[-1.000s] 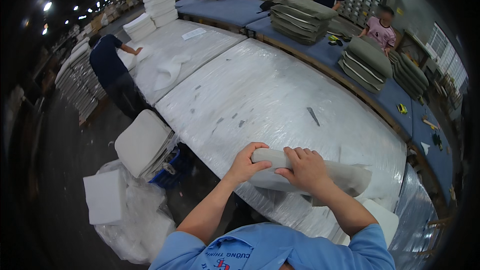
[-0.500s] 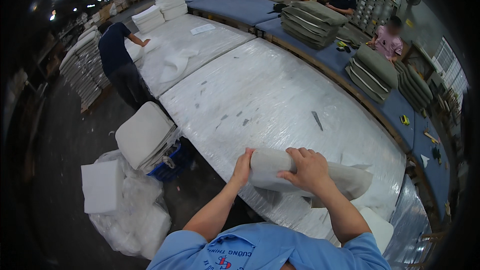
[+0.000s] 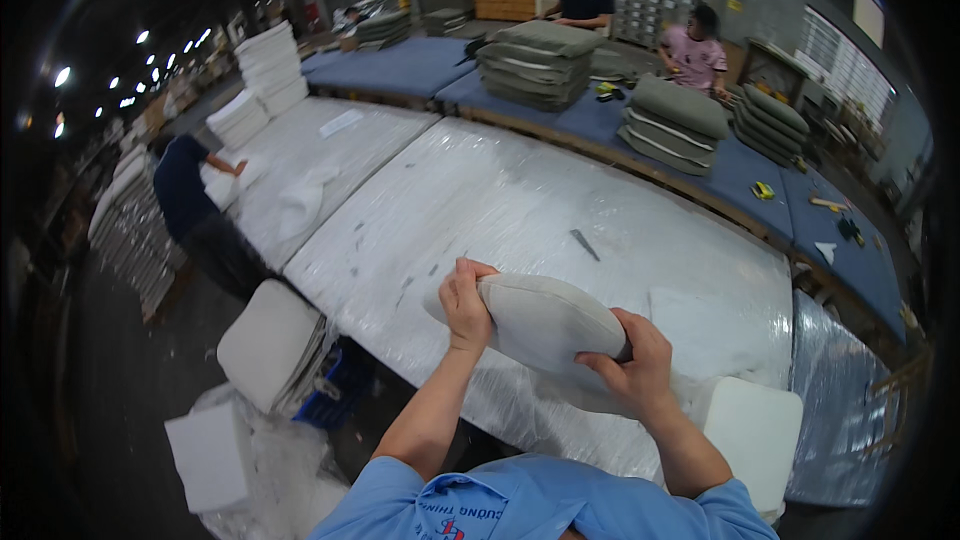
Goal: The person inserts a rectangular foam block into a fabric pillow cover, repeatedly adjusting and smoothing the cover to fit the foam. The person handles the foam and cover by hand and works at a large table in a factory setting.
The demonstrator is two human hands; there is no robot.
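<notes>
In the head view, the plastic-wrapped table point(image 3: 480, 190) spreads out beyond the hands, its long far edge facing blue-topped tables point(image 3: 590, 125) and its near left edge slanting down past the left forearm to the dark floor. The widest room for moving lies ahead and to the left, where a dark strip point(image 3: 585, 245) and small grey marks lie on the wrap. Above the near part of this table is the pale grey cushion point(image 3: 550, 325); whether its lower side touches the wrap cannot be told. The left hand point(image 3: 468, 302) is closed around its left end, and the right hand point(image 3: 642, 365) grips its right end, thumb on the face. Half a second ago it was a long roll-like shape lying lower, with the right hand on top; now it is tilted up, its rounded face showing. A white pad point(image 3: 752, 440) takes up the near right corner, by the right forearm. To the left stand a blue crate point(image 3: 335, 385) under stacked pads point(image 3: 270, 340) and a white block point(image 3: 208, 455).
</notes>
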